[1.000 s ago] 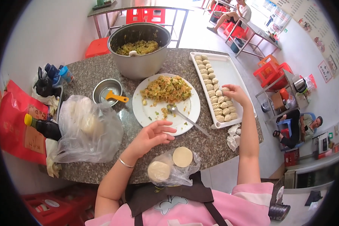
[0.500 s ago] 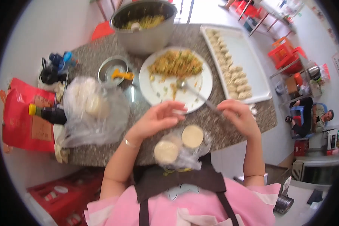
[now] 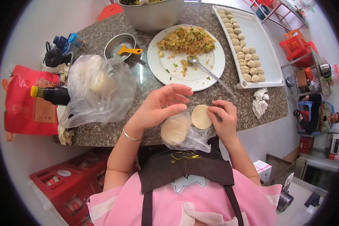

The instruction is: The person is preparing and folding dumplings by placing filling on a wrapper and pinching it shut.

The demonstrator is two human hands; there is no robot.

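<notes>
Between the plate [image 3: 158, 64] and the tray [image 3: 258, 41] you have a narrow bare lane, the spoon handle [image 3: 214, 77] jutting into its near end. The plastic bag [image 3: 122, 90] blocks you toward the left edge of the table [image 3: 105, 135], and the pot [image 3: 154, 17] toward the far edge.

The person's bare left hand [image 3: 162, 105] is just off the middle of the view toward 11 o'clock, fingers loosely curved and reaching toward 2 o'clock, with the thumb below them and a gap between. A slim silver-coloured metal bangle [image 3: 131, 135] circles the left wrist [image 3: 133, 130]. The left forearm [image 3: 120, 160] slants toward 1 o'clock. The bare right hand [image 3: 226, 118] sits at 3 o'clock, its thumb and forefinger close together, tips toward 9 o'clock; the right forearm [image 3: 243, 156] slants toward 11 o'clock.
</notes>
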